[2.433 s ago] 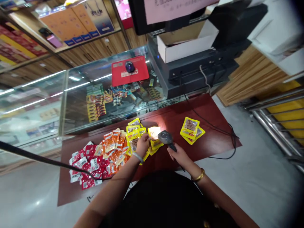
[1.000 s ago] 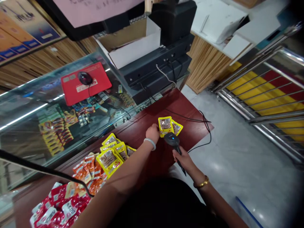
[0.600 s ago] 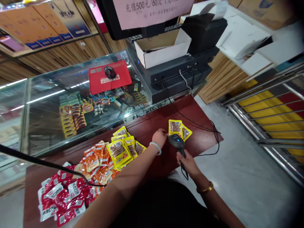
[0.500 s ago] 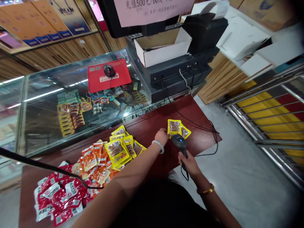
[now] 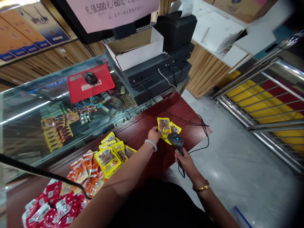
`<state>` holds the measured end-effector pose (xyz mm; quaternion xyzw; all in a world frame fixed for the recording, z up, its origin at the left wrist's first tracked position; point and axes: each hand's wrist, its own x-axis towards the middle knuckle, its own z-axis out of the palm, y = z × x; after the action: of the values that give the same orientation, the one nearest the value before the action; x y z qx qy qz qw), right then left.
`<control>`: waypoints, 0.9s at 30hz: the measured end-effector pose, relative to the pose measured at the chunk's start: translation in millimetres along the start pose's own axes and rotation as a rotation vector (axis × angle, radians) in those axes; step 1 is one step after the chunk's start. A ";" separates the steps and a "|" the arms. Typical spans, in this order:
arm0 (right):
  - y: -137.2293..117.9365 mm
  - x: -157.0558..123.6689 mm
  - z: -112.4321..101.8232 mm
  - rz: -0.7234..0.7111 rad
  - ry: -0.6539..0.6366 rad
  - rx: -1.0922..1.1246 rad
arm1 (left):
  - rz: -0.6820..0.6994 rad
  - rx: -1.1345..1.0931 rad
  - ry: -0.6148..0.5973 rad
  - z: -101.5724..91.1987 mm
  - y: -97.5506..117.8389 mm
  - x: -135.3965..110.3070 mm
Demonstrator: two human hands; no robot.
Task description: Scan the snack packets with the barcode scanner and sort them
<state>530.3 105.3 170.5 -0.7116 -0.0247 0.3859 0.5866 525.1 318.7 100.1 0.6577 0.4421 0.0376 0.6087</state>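
My right hand (image 5: 183, 159) grips the handle of a black barcode scanner (image 5: 176, 140), whose head points at a small stack of yellow snack packets (image 5: 166, 126) on the dark red counter (image 5: 142, 131). My left hand (image 5: 154, 135), with a pale bangle on the wrist, is closed on the left edge of the top yellow packet. Further left lie more yellow packets (image 5: 111, 155), then orange packets (image 5: 85, 174) and red packets (image 5: 49, 209) in loose heaps.
A glass display case (image 5: 47, 107) runs behind the counter, with a red mouse pad and black mouse (image 5: 90, 78) on top. A black till with an open white box (image 5: 140, 52) stands at the back. The scanner cable (image 5: 201, 133) loops at the counter's right end. Steel railings (image 5: 261, 104) are at right.
Earlier my left hand held a yellow packet under the scanner by the main heap. It has since carried the packet right to the small stack and stays on it.
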 end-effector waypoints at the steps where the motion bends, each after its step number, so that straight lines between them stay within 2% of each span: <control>1: -3.5 0.9 2.8 0.004 -0.008 -0.009 | 0.022 -0.055 -0.002 -7.3 -5.7 -5.1; 5: -11.8 5.5 19.9 0.020 -0.083 -0.011 | 0.052 -0.193 -0.055 -46.3 -31.2 -34.5; 9: -11.2 8.1 46.4 0.015 -0.231 -0.034 | 0.042 -0.311 -0.033 -85.2 -51.6 -67.8; 14: -17.4 1.0 84.6 -0.008 -0.389 -0.059 | 0.035 -0.289 0.015 -125.0 -63.7 -102.9; 17: -22.3 -5.3 101.2 -0.008 -0.462 -0.112 | 0.020 -0.140 0.124 -151.7 -64.0 -121.5; 22: -20.2 -10.5 110.8 0.000 -0.528 -0.222 | -0.022 0.410 0.436 -199.9 -58.9 -149.0; 25: -17.4 -11.7 107.4 0.004 -0.511 -0.225 | 0.112 0.705 0.623 -212.5 -50.1 -155.4; 27: -16.5 -12.5 101.7 0.009 -0.473 -0.214 | 0.237 0.833 0.658 -206.4 -40.6 -151.5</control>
<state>469.6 187.3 189.7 -0.6598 -0.1986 0.5393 0.4842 290.1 376.7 193.1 0.8422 0.5095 0.1315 0.1175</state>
